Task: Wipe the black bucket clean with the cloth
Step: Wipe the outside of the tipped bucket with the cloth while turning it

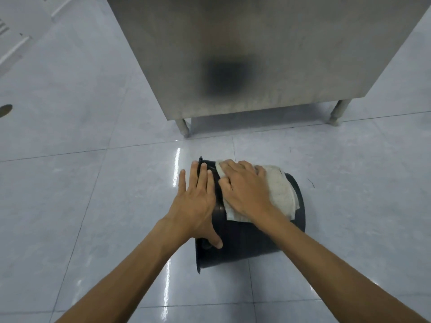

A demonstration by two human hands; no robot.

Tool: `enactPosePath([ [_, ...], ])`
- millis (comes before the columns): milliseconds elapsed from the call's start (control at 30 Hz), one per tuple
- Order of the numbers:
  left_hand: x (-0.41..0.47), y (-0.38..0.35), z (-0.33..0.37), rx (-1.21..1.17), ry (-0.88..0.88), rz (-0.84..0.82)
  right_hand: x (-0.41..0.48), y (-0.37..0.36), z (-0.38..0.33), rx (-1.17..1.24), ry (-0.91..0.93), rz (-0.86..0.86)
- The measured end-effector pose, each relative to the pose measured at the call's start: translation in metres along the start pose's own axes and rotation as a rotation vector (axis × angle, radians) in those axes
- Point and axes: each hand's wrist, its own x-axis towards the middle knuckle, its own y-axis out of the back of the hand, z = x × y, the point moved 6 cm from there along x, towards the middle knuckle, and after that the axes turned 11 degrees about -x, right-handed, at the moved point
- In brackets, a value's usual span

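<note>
The black bucket (242,243) lies on its side on the glossy tiled floor, its rim pointing left. A whitish cloth (281,194) is spread over the bucket's upper side. My right hand (245,190) presses flat on the cloth, fingers pointing toward the rim. My left hand (198,201) rests flat on the bucket near the rim, fingers spread, thumb on the bucket's side. The bucket's inside is hidden.
A stainless steel cabinet (256,54) on short legs (184,128) stands just beyond the bucket. Pale floor tiles (93,194) spread left, right and near me. A dark round floor mark (5,110) sits at the far left edge.
</note>
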Motion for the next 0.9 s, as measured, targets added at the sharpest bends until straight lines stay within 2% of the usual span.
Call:
enactPosePath([
  [167, 0.002, -0.003, -0.003, 0.009, 0.01, -0.013, -0.072, -0.006, -0.012, 0.046, 0.07, 0.122],
  [267, -0.006, -0.009, 0.0, 0.01, 0.003, 0.002, -0.057, -0.006, -0.004, 0.025, 0.061, 0.143],
  [300, -0.006, -0.008, 0.0, 0.014, 0.004, 0.003, -0.036, -0.001, 0.0, 0.021, 0.028, 0.126],
  [400, 0.0, -0.002, 0.0, 0.032, 0.025, -0.016, 0.024, 0.001, 0.009, 0.109, -0.035, -0.073],
  [467, 0.005, 0.003, -0.002, 0.027, 0.038, -0.04, 0.026, -0.001, 0.008, 0.086, -0.037, -0.072],
  [667, 0.011, -0.001, -0.008, -0.018, 0.014, -0.043, -0.094, -0.005, -0.009, 0.11, 0.104, 0.134],
  [767, 0.005, -0.005, -0.005, -0.054, -0.028, 0.003, -0.06, 0.004, -0.005, 0.055, 0.042, 0.127],
  [900, -0.001, -0.004, 0.0, -0.074, -0.07, 0.042, 0.021, 0.005, -0.01, 0.099, 0.04, -0.067],
])
